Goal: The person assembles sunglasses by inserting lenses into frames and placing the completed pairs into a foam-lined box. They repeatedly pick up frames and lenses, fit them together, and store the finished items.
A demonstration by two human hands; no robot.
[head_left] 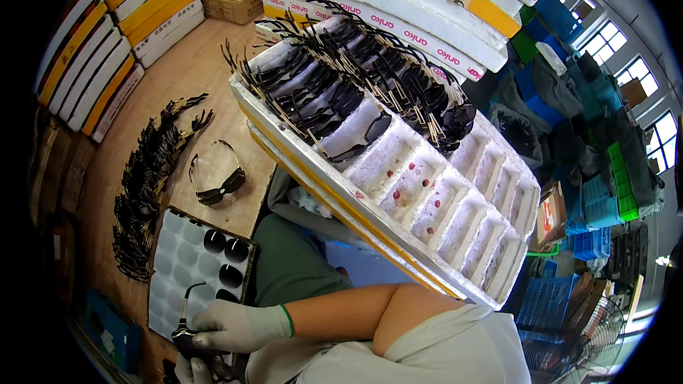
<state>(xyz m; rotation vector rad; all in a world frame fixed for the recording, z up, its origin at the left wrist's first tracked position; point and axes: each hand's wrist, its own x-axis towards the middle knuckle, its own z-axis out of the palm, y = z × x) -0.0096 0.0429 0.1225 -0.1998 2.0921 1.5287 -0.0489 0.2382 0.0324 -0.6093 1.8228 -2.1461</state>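
My right hand (238,327), in a pale glove with a green cuff, reaches across my body to the lower left and is closed on a dark sunglasses frame (186,338). One thin curved temple of the frame stands up from it. My left hand (182,371), also gloved, shows only partly at the bottom edge, with its fingers under the same frame. Just beyond the hands lies a white moulded lens tray (178,256) holding three dark round lenses (226,249) at its right side.
A long white foam tray (341,188) with compartments leans across the wooden table (206,71), its far half packed with dark sunglasses. One pair of sunglasses (217,188) lies loose on the table. A dense row of frames (146,192) runs along the left. Foam boxes are stacked behind, blue crates stand right.
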